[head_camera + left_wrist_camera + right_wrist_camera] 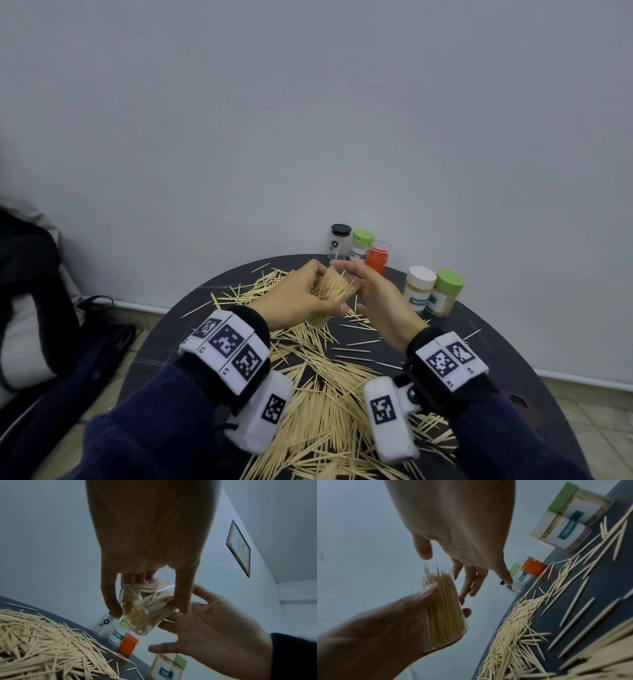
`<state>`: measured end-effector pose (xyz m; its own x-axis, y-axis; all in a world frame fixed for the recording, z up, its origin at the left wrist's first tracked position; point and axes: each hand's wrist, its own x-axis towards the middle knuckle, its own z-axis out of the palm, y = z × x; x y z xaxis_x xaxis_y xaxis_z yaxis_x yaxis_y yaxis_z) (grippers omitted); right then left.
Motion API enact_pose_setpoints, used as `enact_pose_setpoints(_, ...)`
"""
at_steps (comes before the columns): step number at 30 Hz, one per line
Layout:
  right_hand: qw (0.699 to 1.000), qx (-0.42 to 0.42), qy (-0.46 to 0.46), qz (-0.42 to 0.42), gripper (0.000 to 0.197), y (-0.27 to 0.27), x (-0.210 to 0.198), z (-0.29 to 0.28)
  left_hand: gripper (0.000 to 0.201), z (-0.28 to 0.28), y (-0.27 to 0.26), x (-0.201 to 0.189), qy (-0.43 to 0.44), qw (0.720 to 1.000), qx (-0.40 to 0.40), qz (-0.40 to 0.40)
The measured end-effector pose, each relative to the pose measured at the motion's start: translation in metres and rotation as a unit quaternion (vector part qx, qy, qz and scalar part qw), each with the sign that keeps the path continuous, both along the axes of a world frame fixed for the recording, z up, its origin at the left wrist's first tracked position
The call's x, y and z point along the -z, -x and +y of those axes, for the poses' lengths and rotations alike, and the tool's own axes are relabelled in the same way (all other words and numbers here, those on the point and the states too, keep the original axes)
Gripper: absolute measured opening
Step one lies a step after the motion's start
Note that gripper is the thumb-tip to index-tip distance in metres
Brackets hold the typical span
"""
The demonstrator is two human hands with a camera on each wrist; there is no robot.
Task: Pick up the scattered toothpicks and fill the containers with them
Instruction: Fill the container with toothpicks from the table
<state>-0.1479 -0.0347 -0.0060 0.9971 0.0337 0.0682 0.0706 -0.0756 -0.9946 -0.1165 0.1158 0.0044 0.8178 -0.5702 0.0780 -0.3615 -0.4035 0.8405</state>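
My left hand (301, 294) grips a clear container (334, 291) packed with toothpicks and holds it tilted above the back of the round dark table (513, 359). The left wrist view shows its round base (137, 609) between thumb and fingers. In the right wrist view toothpick tips stick out past the rim of the container (443, 612). My right hand (373, 294) hovers beside the container's mouth, fingers loosely straight, with nothing visibly held. Scattered toothpicks (325, 404) cover the table below both wrists.
Against the wall stand a black-lidded clear jar (340, 241), a green-lidded jar (361, 245) and an orange jar (376, 257). Right of them are a white-lidded jar (418, 289) and a green-lidded jar (445, 293), both holding toothpicks. A dark bag (30, 291) lies at left.
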Motion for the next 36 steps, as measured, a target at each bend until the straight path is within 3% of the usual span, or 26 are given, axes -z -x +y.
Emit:
enact_pose_setpoints(4,0.997,-0.004,0.065,0.029,0.029,-0.004,0.005,0.002,0.046,0.000,0.001,0.000,-0.017,1.000,0.006,-0.007)
enact_pose_setpoints(13,0.994,0.003,0.100,0.039,0.035,0.002,-0.006,-0.003,0.044,0.000,0.001,0.002,-0.037,0.999,0.005,-0.019)
enact_pose_setpoints(16,0.983,0.024,0.170,0.057,0.034,-0.001,-0.008,-0.007,0.045,0.005,-0.001,0.003,-0.044,0.999,-0.007,-0.025)
enact_pose_setpoints(18,0.942,0.020,0.321,0.093,0.037,-0.002,-0.009,-0.013,0.047,0.010,-0.002,0.003,-0.054,0.998,-0.023,-0.033)
enact_pose_setpoints(21,0.795,-0.050,0.574,0.189,0.058,0.004,-0.009,-0.017,0.051,0.018,-0.005,0.002,-0.076,0.995,-0.043,-0.047)
enact_pose_setpoints(23,0.734,-0.099,0.626,0.244,0.070,0.010,-0.007,-0.014,0.055,0.023,-0.005,0.000,-0.089,0.994,-0.053,-0.046)
enact_pose_setpoints(25,0.695,-0.132,0.653,0.269,0.077,0.013,-0.002,-0.009,0.057,0.028,-0.005,0.001,-0.096,0.993,-0.059,-0.046)
enact_pose_setpoints(31,0.658,-0.134,0.697,0.250,0.076,0.013,0.014,0.007,0.051,0.035,-0.006,0.003,-0.093,0.993,-0.052,-0.048)
enact_pose_setpoints(36,0.670,-0.147,0.692,0.226,0.053,0.009,0.021,0.010,0.051,0.033,-0.004,0.002,-0.089,0.994,-0.048,-0.048)
